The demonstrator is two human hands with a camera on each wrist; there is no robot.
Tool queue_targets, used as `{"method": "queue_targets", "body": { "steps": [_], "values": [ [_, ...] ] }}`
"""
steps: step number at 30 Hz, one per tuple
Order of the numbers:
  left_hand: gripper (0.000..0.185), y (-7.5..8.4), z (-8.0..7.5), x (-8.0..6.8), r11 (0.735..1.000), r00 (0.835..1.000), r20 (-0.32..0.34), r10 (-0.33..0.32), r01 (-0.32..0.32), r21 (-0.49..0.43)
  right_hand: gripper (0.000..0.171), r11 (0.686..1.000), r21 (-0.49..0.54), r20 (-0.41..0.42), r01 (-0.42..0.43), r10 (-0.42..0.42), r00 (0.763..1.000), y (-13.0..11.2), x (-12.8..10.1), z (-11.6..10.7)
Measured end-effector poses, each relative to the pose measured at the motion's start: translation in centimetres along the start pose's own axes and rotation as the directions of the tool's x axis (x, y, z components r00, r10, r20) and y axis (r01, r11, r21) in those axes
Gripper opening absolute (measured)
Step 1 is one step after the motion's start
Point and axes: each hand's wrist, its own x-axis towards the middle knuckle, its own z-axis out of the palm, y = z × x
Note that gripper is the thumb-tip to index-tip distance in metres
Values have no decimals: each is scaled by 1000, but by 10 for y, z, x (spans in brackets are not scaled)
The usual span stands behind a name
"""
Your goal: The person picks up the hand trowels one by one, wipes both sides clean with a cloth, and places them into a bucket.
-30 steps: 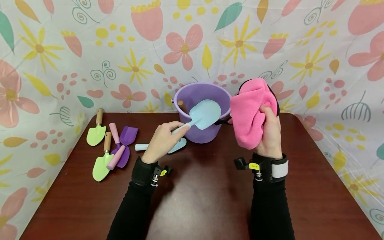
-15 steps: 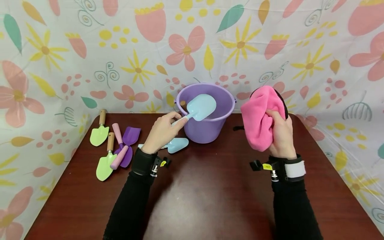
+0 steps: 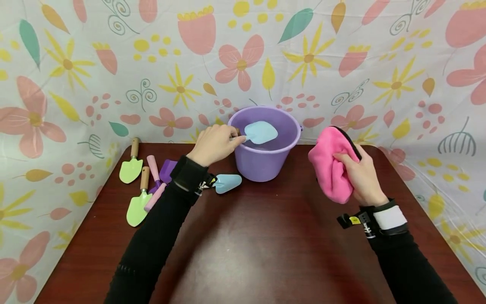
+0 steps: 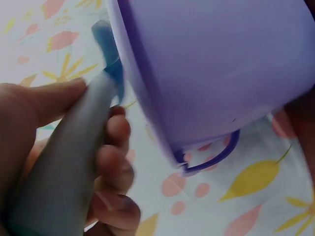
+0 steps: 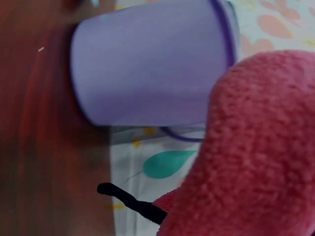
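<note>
My left hand grips a light blue trowel by its handle, at the left rim of a purple bucket. The trowel's blade overlaps the bucket's mouth in the head view. From the left wrist, the fingers curl round the pale handle, beside the bucket's wall. To the right of the bucket, my right hand holds a bunched pink fleece cloth with a black edge, raised over the table. A black strap end sticks out past the cloth in the right wrist view.
Another light blue trowel lies before the bucket, partly behind my left wrist. At the left lie two green trowels with wooden handles and purple shovels with pink handles. A flowered sheet hangs behind the brown table.
My left hand has moved up and right, bringing the trowel's blade lower over the bucket's mouth. My right hand has drawn the pink cloth right and down, away from the bucket.
</note>
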Motion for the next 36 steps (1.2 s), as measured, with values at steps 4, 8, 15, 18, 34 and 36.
{"method": "queue_targets", "body": {
  "steps": [4, 8, 15, 18, 34, 36],
  "values": [
    [49, 11, -5, 17, 990, 997, 72, 1, -11, 142, 32, 993, -119, 52, -18, 25, 998, 8, 2, -5],
    [45, 23, -2, 35, 968, 991, 135, 2, -36, 248, 39, 979, -198, 122, -46, 72, 990, 16, -2, -11],
    [28, 33, 16, 61, 938, 970, 244, 22, -104, 332, 40, 923, -383, 184, 25, 50, 982, 32, -7, -12],
    [27, 33, 24, 68, 937, 957, 288, 13, -112, 331, 39, 874, -475, 209, 98, 4, 978, 38, -6, -9],
    [26, 45, 41, 85, 924, 918, 390, -75, -83, 374, 45, 681, -703, 257, 207, -28, 966, 65, -3, -12],
    [20, 45, 42, 85, 925, 903, 421, -89, -82, 371, 45, 678, -705, 261, 208, -25, 965, 67, -3, -12]
  ]
}}
